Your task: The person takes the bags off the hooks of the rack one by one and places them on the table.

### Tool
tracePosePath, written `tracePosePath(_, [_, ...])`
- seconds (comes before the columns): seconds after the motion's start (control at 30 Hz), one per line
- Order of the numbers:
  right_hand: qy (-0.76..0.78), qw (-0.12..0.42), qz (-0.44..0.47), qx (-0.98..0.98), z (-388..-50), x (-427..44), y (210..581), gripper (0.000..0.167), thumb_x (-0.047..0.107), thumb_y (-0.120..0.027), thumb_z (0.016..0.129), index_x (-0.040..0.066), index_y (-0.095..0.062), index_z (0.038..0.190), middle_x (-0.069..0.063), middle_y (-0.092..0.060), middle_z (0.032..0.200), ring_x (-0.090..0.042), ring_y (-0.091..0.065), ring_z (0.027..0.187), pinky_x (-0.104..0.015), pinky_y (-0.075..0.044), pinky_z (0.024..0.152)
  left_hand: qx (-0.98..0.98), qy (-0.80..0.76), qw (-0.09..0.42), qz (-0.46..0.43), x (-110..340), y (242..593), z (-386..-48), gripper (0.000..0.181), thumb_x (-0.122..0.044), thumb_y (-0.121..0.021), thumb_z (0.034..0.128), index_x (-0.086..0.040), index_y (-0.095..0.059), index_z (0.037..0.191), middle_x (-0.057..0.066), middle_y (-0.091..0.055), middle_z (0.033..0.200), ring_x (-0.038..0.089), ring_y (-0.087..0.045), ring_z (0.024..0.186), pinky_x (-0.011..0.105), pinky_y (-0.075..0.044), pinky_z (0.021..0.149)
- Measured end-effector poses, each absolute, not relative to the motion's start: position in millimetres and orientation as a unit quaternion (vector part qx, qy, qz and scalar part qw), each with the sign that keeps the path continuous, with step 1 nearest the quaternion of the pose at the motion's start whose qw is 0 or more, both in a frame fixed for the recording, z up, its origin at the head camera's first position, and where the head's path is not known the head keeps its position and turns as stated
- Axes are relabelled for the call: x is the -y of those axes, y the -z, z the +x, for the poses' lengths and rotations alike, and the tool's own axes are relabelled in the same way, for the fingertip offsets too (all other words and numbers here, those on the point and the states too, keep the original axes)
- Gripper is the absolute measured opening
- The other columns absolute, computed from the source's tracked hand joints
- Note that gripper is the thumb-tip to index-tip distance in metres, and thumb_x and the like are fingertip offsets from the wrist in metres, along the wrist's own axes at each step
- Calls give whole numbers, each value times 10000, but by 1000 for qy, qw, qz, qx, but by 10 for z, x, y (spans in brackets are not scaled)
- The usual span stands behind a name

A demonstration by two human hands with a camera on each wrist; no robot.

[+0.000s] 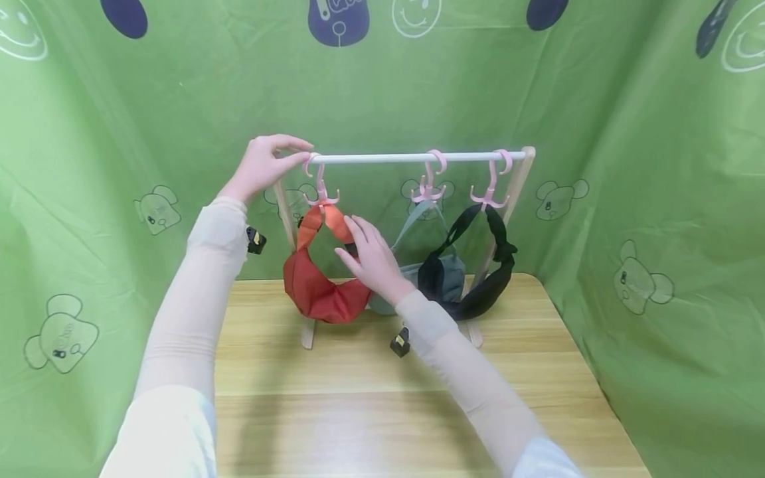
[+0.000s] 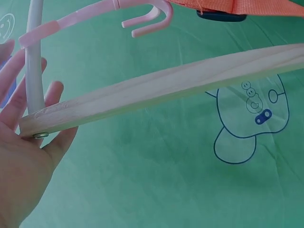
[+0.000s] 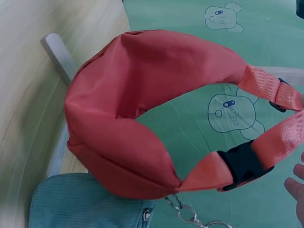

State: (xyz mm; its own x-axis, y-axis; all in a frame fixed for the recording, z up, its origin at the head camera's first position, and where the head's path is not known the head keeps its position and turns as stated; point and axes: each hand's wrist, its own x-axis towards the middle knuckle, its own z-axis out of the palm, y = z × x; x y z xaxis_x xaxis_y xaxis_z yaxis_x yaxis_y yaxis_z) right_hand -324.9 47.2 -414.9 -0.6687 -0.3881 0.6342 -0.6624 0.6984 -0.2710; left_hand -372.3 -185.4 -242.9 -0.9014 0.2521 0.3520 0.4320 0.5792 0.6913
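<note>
At the rack's top left corner, my left hand [image 1: 263, 166] holds the end of the white rod [image 1: 376, 159]; in the left wrist view its fingers [image 2: 54, 90] lie around the joint of rod and wooden post [image 2: 142, 90]. A pink hook [image 1: 321, 182] beside it carries the red bag [image 1: 325, 292] by its orange strap [image 1: 337, 222]. My right hand [image 1: 379, 262], fingers extended, is beside that strap's right side; contact is unclear. In the right wrist view the red bag [image 3: 142, 95] hangs with a black buckle [image 3: 244, 164] on its strap, fingertips [image 3: 294, 185] at the right edge.
Two more pink hooks [image 1: 427, 189] [image 1: 490, 192] on the rod hold a grey-green bag [image 1: 454, 272] and a black bag [image 1: 478, 302]. The rack's feet [image 1: 307, 334] stand on a wooden table [image 1: 335, 411], with green patterned cloth [image 1: 657, 166] behind and at both sides.
</note>
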Motion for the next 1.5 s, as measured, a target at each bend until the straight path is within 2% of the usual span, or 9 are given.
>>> tracePosePath(0.13, [-263,264,292,881,-3282,-405,4120,641,368,-593,961,60,-377,1480,-172,-458,1460,-303,-437,1361,-429,-374,1149,878,429,88,-191,1848,2444,-3737,438,-457,-675,889,-184,-680,1232,51,-701,1213,169,-631,1072,422,-426,1055])
tracePosePath(0.33, [-302,236,280,880,-3320,-327,4106,644,356,-584,970,56,-350,1489,-148,-474,1450,-270,-460,1343,-399,-399,1134,871,448,73,-188,1846,2491,-3760,449,-451,-681,885,-176,-674,1240,5,-734,1111,130,-632,1063,418,-404,1087])
tracePosePath(0.5, [-337,217,265,877,-3337,-285,4081,642,330,-598,966,55,-347,1488,-153,-494,1419,-267,-505,1286,-397,-452,1085,866,459,77,-184,1824,2528,-3779,413,-418,-687,890,-189,-680,1233,-90,-725,925,97,-627,988,385,-417,1036])
tracePosePath(0.63, [-365,213,247,872,-3370,-258,4059,605,297,-608,963,48,-382,1467,-155,-527,1361,-266,-551,1204,-401,-495,1025,864,461,89,-184,1803,2544,-3785,410,-426,-691,884,-186,-689,1217,-133,-710,867,128,-640,963,331,-425,961])
tracePosePath(0.83, [-429,199,216,854,-3410,-212,4010,535,310,-601,967,74,-455,1424,-143,-569,1302,-261,-583,1126,-403,-517,964,861,467,94,-181,1794,2555,-3787,419,-441,-694,878,-187,-692,1211,-116,-722,860,143,-669,936,303,-432,939])
tracePosePath(1.17, [-487,184,202,830,-3460,-154,3965,421,277,-620,958,47,-569,1308,-164,-613,1192,-275,-590,1053,-418,-512,919,863,465,99,-172,1809,2578,-3762,408,-452,-685,881,-208,-692,1208,38,-746,949,67,-663,852,297,-417,910])
tracePosePath(1.23, [-488,181,198,830,-3469,-148,3953,407,277,-620,957,48,-576,1291,-162,-614,1187,-274,-589,1058,-417,-511,928,861,467,101,-173,1806,2581,-3762,401,-448,-688,881,-208,-695,1202,36,-746,930,72,-659,855,299,-405,913])
tracePosePath(1.4, [-503,162,184,829,-3489,-130,3914,384,274,-624,956,49,-582,1264,-146,-619,1185,-263,-588,1081,-400,-505,954,861,468,100,-173,1799,2580,-3776,405,-458,-689,876,-215,-695,1200,-99,-725,840,77,-652,879,325,-392,952])
tracePosePath(1.5, [-522,142,175,823,-3499,-113,3891,365,269,-634,950,55,-586,1242,-135,-637,1189,-254,-601,1088,-386,-511,956,861,468,99,-170,1803,2577,-3784,408,-461,-689,875,-216,-695,1201,-137,-710,829,76,-650,888,339,-395,967])
